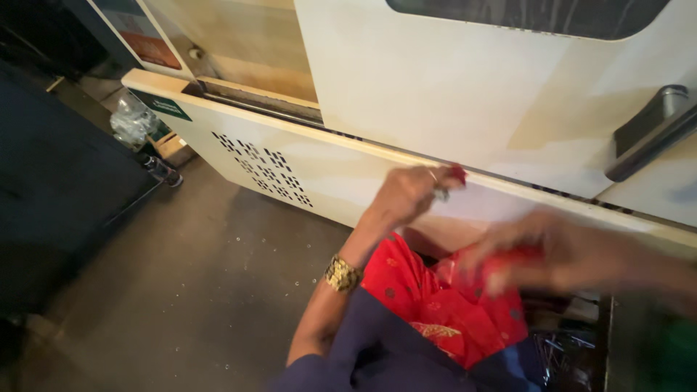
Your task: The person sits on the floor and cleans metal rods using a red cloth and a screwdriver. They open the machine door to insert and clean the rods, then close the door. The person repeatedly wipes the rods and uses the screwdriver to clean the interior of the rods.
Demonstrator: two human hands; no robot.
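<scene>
My left grip (417, 190) is pinching a small red scrap (457, 173) against the cream panel's top edge (348, 149), a gold bangle (342, 274) on that wrist. My right grip (559, 254) is blurring over the red patterned cloth (435, 305); I cannot tell how its fingers are sitting. Grey floor (196, 276) is lying below.

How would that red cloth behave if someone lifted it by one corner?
The red cloth would probably hang limp, since it lies in soft folds and bunches where the right hand grips it. It looks thin, so likely light. It should not roll or tip; a fold might slip from the fingers. The left hand pinches something small and red.
</scene>
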